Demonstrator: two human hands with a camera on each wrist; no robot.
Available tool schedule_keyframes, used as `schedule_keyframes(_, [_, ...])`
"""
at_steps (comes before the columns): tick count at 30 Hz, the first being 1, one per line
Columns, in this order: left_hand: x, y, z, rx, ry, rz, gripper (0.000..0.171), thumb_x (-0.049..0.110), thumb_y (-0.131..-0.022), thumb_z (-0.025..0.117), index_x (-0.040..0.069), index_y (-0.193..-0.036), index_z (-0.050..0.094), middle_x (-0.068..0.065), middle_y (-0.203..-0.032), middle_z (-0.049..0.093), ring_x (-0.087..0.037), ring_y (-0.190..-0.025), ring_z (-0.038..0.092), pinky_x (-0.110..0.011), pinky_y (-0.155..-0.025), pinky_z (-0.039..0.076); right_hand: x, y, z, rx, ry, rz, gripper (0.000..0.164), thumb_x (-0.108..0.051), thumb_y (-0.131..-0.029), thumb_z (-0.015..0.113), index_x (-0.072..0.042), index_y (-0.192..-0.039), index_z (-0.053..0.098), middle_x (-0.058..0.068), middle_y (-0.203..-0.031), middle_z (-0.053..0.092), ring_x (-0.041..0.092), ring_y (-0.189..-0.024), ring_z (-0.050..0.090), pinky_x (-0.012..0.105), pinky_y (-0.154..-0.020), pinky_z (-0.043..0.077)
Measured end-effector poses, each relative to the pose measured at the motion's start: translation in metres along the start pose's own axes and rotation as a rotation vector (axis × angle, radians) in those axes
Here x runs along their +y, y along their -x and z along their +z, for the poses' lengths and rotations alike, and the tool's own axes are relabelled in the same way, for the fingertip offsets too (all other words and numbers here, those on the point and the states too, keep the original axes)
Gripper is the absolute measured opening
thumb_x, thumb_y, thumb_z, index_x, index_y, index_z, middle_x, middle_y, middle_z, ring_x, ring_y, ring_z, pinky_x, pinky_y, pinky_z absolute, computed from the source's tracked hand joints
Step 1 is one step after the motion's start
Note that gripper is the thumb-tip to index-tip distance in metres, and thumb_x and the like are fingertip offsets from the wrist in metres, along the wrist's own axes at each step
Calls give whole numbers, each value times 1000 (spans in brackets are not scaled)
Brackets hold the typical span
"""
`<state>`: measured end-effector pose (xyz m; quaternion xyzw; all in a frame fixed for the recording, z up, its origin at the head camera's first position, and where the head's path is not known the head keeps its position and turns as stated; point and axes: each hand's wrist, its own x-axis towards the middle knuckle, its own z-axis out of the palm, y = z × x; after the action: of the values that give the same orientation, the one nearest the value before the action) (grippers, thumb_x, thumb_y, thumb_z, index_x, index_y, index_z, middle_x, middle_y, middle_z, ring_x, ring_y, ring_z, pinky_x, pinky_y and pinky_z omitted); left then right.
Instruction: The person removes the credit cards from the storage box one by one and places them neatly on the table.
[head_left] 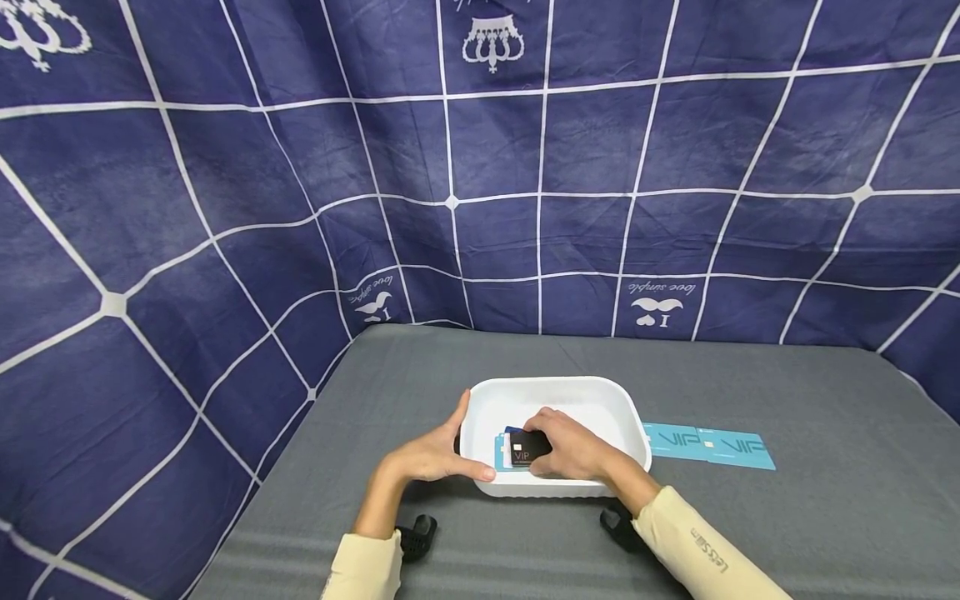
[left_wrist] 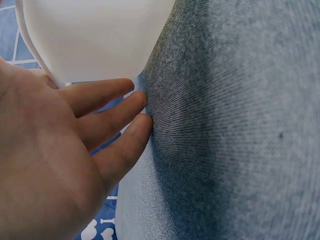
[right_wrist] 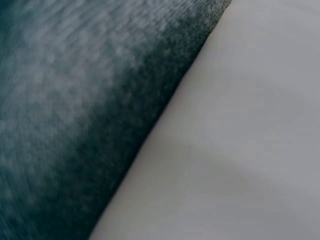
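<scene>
A white plastic tray (head_left: pixel 570 392) stands on the grey cloth. Inside it, my right hand (head_left: pixel 573 446) pinches a black VIP card (head_left: pixel 527 447) between thumb and fingers. Under or beside that card show edges of a light blue card (head_left: pixel 499 452), a white one and a dark blue one. My left hand (head_left: pixel 435 454) spreads around the tray's near left corner, thumb at the front rim and index finger along the left side. In the left wrist view its other fingers (left_wrist: pixel 107 117) extend loosely by the tray's outer wall (left_wrist: pixel 100 45). The right wrist view shows only tray wall and cloth.
Two light blue VIP cards (head_left: pixel 705 446) lie end to end on the grey cloth (head_left: pixel 840 500), right of the tray. A dark blue curtain (head_left: pixel 585 233) with white lines hangs behind and to the left. Black wrist mounts (head_left: pixel 417 537) sit under both forearms.
</scene>
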<state>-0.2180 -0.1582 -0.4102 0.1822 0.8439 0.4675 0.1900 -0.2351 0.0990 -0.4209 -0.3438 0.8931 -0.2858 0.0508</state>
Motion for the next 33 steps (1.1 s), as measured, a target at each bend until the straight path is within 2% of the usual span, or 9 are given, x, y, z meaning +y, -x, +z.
schedule_keyframes(13, [2,-1,-1,3,-11,-3,134,43,-71,88,9,-157,-9,-19,-162,6,-33,-143,20,-53,-112,21,0,1,-4,109,-53,-33,48,-13,-72,83,2,-116,69,0,-101,57,19,-96,50,34,-83,43])
schedule_keyframes(26, [1,1,0,-3,7,2,135,44,-71,87,7,-157,-11,-20,-162,1,-33,-145,15,-52,-113,19,0,5,-4,65,-183,-87,46,-16,-73,84,-2,-115,70,0,-102,59,18,-94,54,33,-82,45])
schedule_keyframes(33, [1,2,1,4,7,-2,135,43,-71,88,8,-157,-10,-19,-162,2,-32,-145,15,-52,-113,19,-4,12,-9,62,-155,-90,45,-17,-73,83,-3,-115,71,-1,-103,60,17,-95,55,34,-83,47])
